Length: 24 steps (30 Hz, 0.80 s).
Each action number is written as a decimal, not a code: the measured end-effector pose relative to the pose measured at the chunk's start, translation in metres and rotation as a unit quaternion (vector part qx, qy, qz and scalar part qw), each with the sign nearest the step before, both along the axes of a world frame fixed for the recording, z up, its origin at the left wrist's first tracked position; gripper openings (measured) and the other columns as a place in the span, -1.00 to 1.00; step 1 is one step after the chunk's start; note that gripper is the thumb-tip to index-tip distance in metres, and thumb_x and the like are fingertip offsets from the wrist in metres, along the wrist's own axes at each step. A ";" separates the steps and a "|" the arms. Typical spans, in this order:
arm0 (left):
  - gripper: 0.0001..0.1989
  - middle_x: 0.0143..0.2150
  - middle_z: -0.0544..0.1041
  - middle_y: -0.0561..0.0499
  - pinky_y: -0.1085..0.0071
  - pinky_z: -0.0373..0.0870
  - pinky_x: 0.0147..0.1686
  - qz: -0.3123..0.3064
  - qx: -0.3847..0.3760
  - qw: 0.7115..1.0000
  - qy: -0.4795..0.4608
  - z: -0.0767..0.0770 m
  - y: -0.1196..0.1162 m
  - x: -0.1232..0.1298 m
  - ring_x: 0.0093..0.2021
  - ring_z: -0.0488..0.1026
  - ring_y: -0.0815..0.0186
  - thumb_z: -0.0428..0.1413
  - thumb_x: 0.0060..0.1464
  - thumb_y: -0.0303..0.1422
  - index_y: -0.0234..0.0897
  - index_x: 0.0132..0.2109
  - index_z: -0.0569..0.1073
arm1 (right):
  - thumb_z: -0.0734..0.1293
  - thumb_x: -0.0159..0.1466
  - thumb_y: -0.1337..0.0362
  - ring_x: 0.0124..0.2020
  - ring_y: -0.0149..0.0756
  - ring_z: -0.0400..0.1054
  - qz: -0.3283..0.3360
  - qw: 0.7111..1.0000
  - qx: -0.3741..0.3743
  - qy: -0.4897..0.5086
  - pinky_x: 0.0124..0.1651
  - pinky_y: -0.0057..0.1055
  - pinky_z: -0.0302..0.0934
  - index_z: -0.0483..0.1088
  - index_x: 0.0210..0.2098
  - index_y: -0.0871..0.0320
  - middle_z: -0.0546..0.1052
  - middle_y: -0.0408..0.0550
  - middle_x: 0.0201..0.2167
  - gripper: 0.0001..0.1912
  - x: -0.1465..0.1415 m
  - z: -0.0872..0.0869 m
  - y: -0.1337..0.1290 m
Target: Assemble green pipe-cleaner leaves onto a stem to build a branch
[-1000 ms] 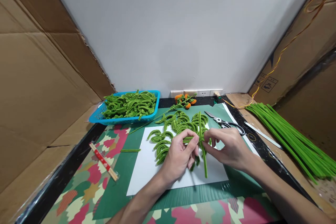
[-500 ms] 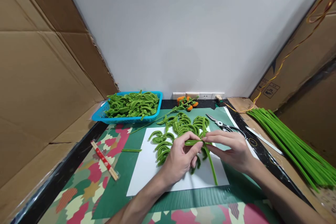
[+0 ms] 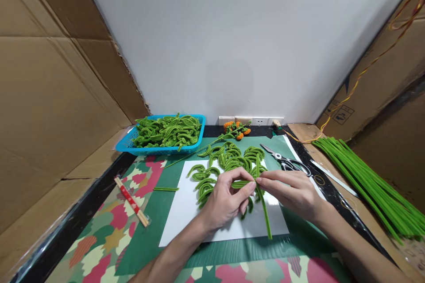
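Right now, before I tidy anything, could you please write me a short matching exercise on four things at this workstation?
Things:
1. Long green strip
2. Blue basket
3. Scissors
4. Wooden sticks

Descriptions:
A. Red-banded, left of the white paper
B. Held where the left hand and right hand meet
C. Black-handled, lying just beyond the right hand
D. Heaped with curled green pieces

Pairs: 1-B, 2-D, 3-C, 4-A

Honestly can't read any actual words from here, just some boxed dark symbols (image 3: 343, 115) printed on the cardboard (image 3: 372, 90) to my right and tiny pale blurry marks on that red band (image 3: 129, 198).
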<state>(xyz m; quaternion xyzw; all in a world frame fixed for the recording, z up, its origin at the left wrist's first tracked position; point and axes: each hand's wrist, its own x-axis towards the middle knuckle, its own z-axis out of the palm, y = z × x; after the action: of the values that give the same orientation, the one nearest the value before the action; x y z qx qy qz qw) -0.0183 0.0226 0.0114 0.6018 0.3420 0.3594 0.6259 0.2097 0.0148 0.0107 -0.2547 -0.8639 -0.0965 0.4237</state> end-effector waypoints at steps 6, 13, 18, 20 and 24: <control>-0.75 -0.54 0.31 0.19 0.52 0.21 -0.58 -0.003 0.076 0.994 0.076 0.009 -0.004 -0.005 -0.60 0.31 0.42 0.17 0.37 -0.13 -0.23 -0.15 0.48 | 0.29 0.45 0.51 -0.29 -0.24 0.62 0.020 1.000 0.004 -0.013 -0.29 -0.39 0.50 0.50 0.04 0.22 0.69 0.11 -0.24 -0.76 -0.002 0.003 -0.003; -0.84 -0.31 0.57 -0.03 0.40 0.37 -0.31 0.052 0.357 0.927 0.101 0.007 -0.010 -0.001 -0.33 0.48 0.29 0.09 0.41 -0.38 -0.26 -0.16 0.54 | 0.29 0.41 0.53 -0.38 -0.24 0.50 0.010 0.996 -0.059 0.060 -0.36 -0.37 0.38 0.48 -0.01 0.17 0.63 0.09 -0.30 -0.76 -0.016 0.007 -0.017; -0.76 -0.27 0.62 -0.12 0.38 0.38 -0.39 0.044 0.547 0.823 0.149 -0.002 -0.006 -0.010 -0.33 0.55 0.25 -0.01 0.37 -0.55 -0.29 0.01 0.53 | 0.33 0.46 0.33 -0.49 -0.34 0.28 0.023 0.928 -0.318 0.193 -0.47 -0.41 0.19 0.52 -0.28 0.16 0.47 -0.07 -0.47 -0.82 -0.031 0.022 -0.027; -0.71 -0.30 0.62 -0.11 0.36 0.30 -0.47 0.032 0.611 0.765 0.201 -0.002 -0.004 -0.014 -0.42 0.52 0.26 -0.03 0.34 -0.58 -0.30 0.00 0.55 | 0.39 0.44 0.13 -0.57 -0.41 0.14 0.040 0.839 -0.481 0.252 -0.56 -0.46 0.05 0.48 -0.41 0.17 0.33 -0.17 -0.57 -0.66 -0.033 0.024 -0.025; -0.72 -0.32 0.60 -0.08 0.37 0.34 -0.42 0.042 0.574 0.788 0.217 -0.001 0.000 -0.010 -0.40 0.51 0.27 -0.02 0.34 -0.56 -0.28 -0.06 0.57 | 0.43 0.38 -0.08 -0.63 -0.48 0.02 0.050 0.755 -0.593 0.275 -0.62 -0.51 -0.06 0.47 -0.43 0.19 0.25 -0.25 -0.63 -0.53 -0.030 0.020 -0.014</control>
<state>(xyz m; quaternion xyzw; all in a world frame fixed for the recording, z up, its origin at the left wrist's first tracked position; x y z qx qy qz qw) -0.0287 0.0222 0.0103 0.8972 0.2243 0.3758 0.0584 0.1797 0.0008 0.0302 -0.4271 -0.6056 0.5306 0.4114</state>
